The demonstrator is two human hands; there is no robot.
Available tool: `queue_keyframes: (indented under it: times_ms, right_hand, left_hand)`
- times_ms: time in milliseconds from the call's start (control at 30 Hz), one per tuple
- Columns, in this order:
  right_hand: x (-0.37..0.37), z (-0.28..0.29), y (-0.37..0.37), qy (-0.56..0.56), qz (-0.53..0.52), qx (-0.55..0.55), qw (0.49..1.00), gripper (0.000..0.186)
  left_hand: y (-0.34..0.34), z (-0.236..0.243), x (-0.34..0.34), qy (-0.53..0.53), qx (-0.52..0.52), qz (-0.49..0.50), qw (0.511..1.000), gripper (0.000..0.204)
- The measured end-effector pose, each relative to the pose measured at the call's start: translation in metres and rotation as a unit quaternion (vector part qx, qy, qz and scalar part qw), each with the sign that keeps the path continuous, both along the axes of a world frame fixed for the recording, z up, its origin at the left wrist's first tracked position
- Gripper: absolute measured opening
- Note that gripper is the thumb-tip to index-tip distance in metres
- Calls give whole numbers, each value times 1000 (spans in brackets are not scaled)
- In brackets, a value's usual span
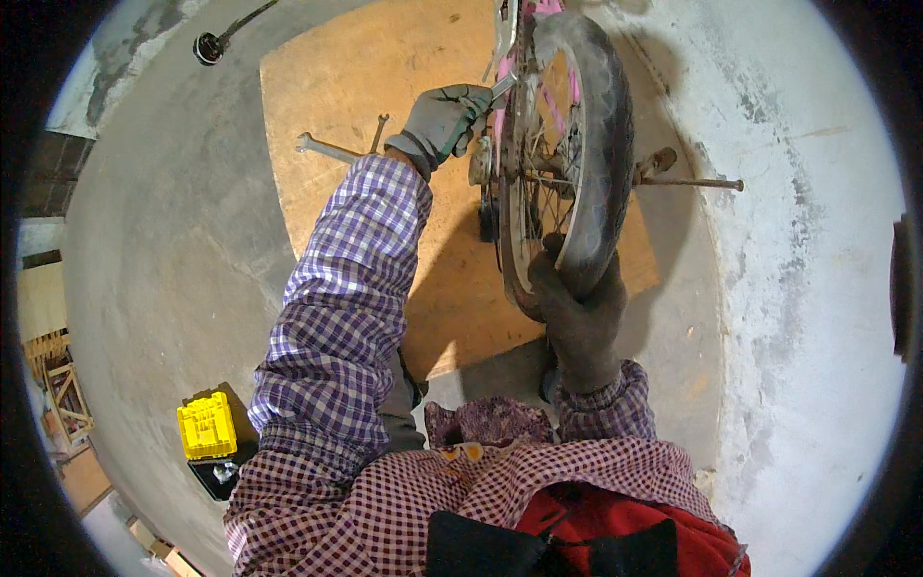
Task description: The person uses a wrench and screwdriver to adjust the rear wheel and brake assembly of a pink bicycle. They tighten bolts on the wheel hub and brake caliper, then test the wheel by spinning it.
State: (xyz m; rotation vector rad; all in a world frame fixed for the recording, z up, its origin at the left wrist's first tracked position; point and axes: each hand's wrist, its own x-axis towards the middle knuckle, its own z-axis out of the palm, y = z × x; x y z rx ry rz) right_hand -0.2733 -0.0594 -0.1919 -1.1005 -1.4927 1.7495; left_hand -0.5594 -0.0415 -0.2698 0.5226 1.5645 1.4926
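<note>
A bicycle with a pink frame [549,6] stands in front of me, and its black tyre [606,135] is toward me. My left hand [447,120], in a grey-green glove, is closed at the left side of the wheel. A metal wrench [502,87] sticks out of that fist toward the bicycle; its far end meets the frame area, but the exact contact is unclear. Lower down, my right hand [582,313], in a dark glove, is wrapped round the near part of the tyre. Its fingertips reach the rim and spokes.
Under the bicycle lies a brown board [336,87] with an open-end wrench [327,147] and a smaller wrench [381,132]. A rusty rod [694,183] juts out right of the wheel, toward the white wall [798,240]. An opened yellow case [207,425] sits on the floor at left.
</note>
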Motion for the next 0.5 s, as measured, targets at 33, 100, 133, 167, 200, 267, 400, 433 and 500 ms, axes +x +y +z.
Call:
queue_keyframes:
  times_ms: [33, 100, 133, 167, 200, 267, 400, 433, 500]
  right_hand:
    - [0, 4, 4, -13, 3, -8, 1000, 39]
    - [-1, 13, 12, -34, 11, -21, 999, 39]
    - [-2, 15, 14, -36, 4, -19, 999, 38]
    - [-3, 17, 16, -34, -1, -12, 999, 37]
    - [-4, 18, 17, -32, -6, -7, 999, 36]
    - [-5, 14, 16, -29, -2, 3, 1000, 35]
    - [-3, -2, 7, -7, -7, 8, 1000, 35]
    - [-1, -6, 4, -5, -4, 18, 1000, 36]
    - [3, -12, -2, 8, 4, 38, 999, 36]
  left_hand:
    - [3, 2, 1, 14, -3, -4, 1000, 31]
    - [10, 6, 4, 33, -16, -2, 999, 31]
    - [13, 8, 3, 35, 15, -15, 999, 30]
    - [15, 8, 2, 13, 25, -11, 1000, 29]
    - [15, 8, 1, -9, 34, -8, 999, 28]
    - [10, 2, -2, -18, 61, -21, 998, 29]
    - [-27, -29, 1, 10, 25, 31, 999, 29]
    - [-39, -39, 5, 25, 15, 40, 999, 30]
    - [-66, -58, 16, 55, 5, 57, 997, 33]
